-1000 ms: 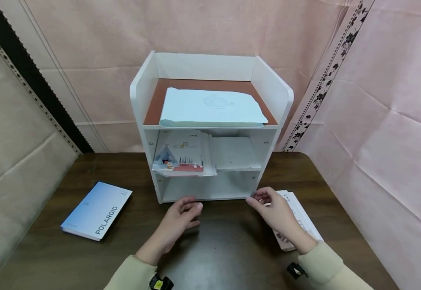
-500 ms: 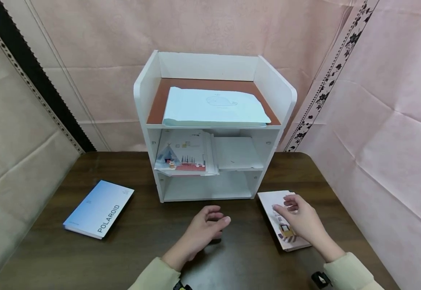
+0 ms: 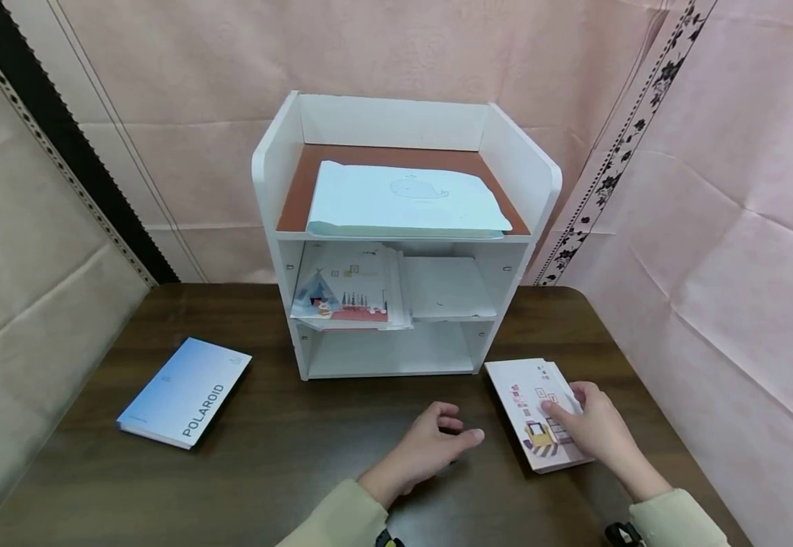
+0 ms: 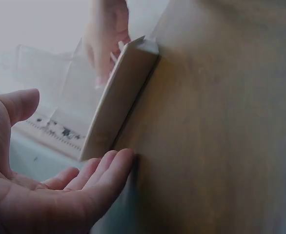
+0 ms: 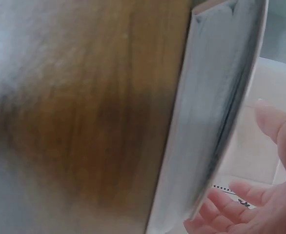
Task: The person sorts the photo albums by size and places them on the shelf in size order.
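A thick white book (image 3: 526,395) with a pink-lettered, illustrated cover lies flat on the right of the table. My right hand (image 3: 605,429) is at its right edge, thumb over the cover and fingers beside the edge. In the right wrist view the book's page edges (image 5: 209,97) face the camera; the thumb looks apart from the cover, and whether the fingertips touch the edge is unclear. My left hand (image 3: 427,452), fingers relaxed and holding nothing, hovers over the table left of the book. The left wrist view shows the book's spine side (image 4: 121,95) beyond those fingertips.
A white shelf unit (image 3: 396,376) stands at the back. Drawn-on paper (image 3: 403,201) lies on its top, and picture booklets (image 3: 345,292) and a white stack (image 3: 447,289) fill the middle level. A blue POLAROID book (image 3: 184,391) lies on the left of the brown table (image 3: 287,448).
My right hand has moved from the shelf's lower right corner to the white book's right edge. The left hand has moved rightward, from the shelf front towards the book.
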The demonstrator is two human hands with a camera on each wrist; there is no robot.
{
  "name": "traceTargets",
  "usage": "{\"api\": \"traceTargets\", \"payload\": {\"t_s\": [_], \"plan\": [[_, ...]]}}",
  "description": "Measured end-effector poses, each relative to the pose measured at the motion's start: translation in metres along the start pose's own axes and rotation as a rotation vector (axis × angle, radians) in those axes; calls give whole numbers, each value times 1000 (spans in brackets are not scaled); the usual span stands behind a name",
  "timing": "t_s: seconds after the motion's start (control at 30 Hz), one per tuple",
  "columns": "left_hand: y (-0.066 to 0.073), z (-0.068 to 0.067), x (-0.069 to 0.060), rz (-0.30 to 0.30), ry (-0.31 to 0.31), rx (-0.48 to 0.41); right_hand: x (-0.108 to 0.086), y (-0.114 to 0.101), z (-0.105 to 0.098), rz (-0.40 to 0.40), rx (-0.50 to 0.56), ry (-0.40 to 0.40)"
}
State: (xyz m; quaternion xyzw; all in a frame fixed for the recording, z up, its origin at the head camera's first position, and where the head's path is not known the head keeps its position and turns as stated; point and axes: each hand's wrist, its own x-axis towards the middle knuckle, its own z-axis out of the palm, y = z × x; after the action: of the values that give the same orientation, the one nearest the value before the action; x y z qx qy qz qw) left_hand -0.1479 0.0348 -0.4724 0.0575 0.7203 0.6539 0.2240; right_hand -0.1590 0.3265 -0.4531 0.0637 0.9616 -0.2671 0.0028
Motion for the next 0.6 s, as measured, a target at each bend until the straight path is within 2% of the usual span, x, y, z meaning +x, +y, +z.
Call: {"api": "traceTargets", "payload": {"t_s": [0.17,0.27,0.43,0.6], "plan": [[-3,28,7,-13,28,69,2,4,1,23,-33,-37],[-4,39,14,-27,30,111,3,9,0,44,-52,-62],[-1,46,26,-9,3,254,8,11,-3,74,-85,-108],[4,47,30,12,-37,384,11,8,-4,104,-109,-169]]}}
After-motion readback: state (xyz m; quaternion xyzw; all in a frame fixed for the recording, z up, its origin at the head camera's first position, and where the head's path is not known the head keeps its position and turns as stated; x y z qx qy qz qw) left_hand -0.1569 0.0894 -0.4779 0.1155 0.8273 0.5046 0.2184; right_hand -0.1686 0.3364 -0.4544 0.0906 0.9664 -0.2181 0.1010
